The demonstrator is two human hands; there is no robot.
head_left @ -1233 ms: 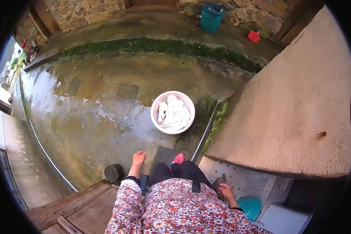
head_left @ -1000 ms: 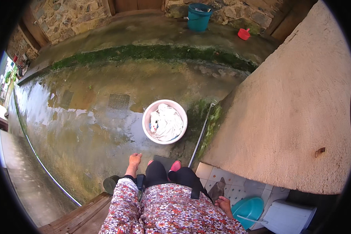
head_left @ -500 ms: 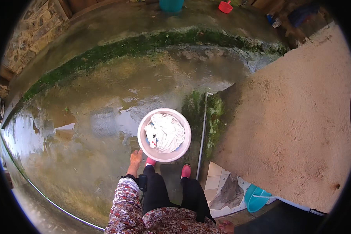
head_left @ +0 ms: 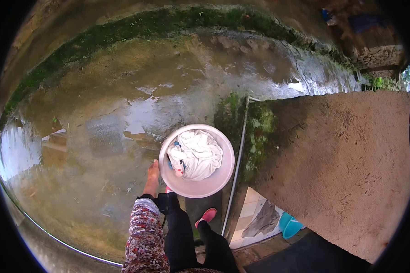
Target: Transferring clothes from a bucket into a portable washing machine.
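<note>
A pale pink round basin (head_left: 222, 182) is in front of my legs, overlapping one of my shoes. Bunched white cloth (head_left: 198, 154) lies inside it, with a printed patch of dark and red spots and a little blue at its left side. At the basin's left rim, my left hand (head_left: 153, 175) is closed on the edge, its fingers partly hidden by the basin. My right hand is out of the picture.
Wet, mossy concrete surrounds me, with puddles (head_left: 139, 116) to the left. A thin pipe (head_left: 239, 159) runs along the right, beside a rough raised slab (head_left: 332, 159). At lower right are a grey cloth (head_left: 262, 220) on tiles and a turquoise basin (head_left: 289, 226).
My view has shifted, and the basin looks larger and slightly further right. My feet have changed position in a step. My right hand, at the lower edge before, has left the picture.
</note>
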